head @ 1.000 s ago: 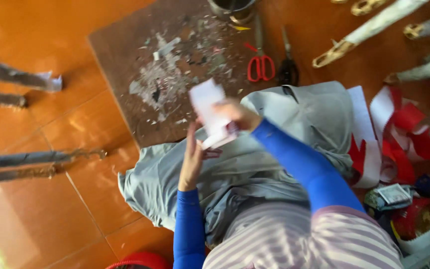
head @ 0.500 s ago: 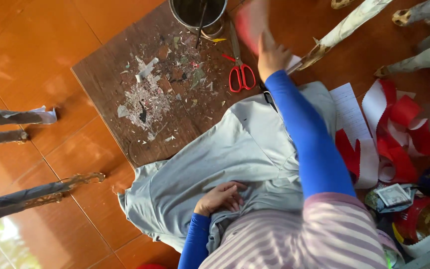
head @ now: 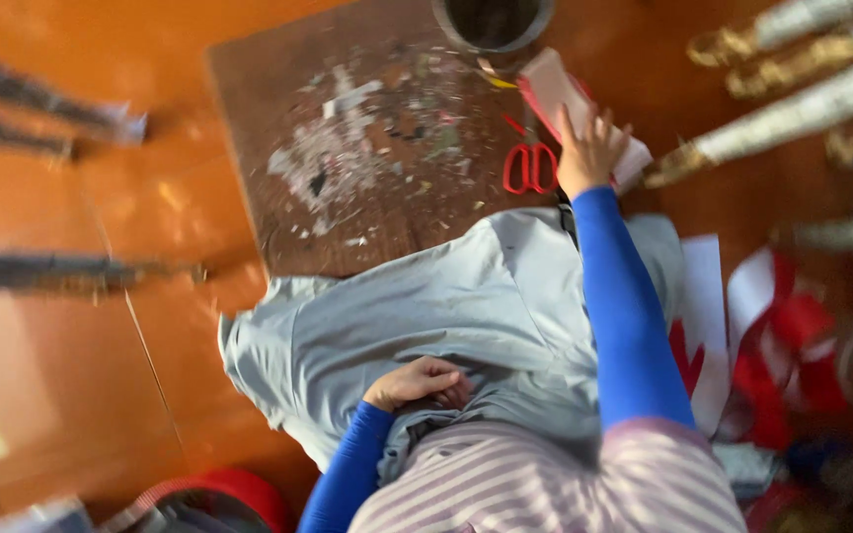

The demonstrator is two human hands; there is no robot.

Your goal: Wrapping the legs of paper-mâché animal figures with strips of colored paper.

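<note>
My right hand [head: 592, 148] is stretched out far ahead, its fingers spread over a few white and red paper sheets [head: 551, 91] that it holds at the back right corner of a brown wooden board [head: 278, 212]. Red-handled scissors [head: 530, 166] lie on the board just left of that hand. My left hand [head: 417, 383] rests on my lap with its fingers curled and nothing in it. It lies on a grey cloth [head: 446, 296] spread over my legs. Both arms wear blue sleeves.
A dark round bucket [head: 494, 22] stands at the board's far edge. Paper scraps [head: 333, 158] litter the board. Red and white paper pieces [head: 772, 336] pile up at the right. Decorated sticks [head: 792, 128] lie at the upper right and dark poles [head: 61, 271] at the left on the orange tiled floor.
My right hand has carried the paper from in front of my chest out to the board's far corner by the scissors. My left hand has dropped from the paper to my lap.
</note>
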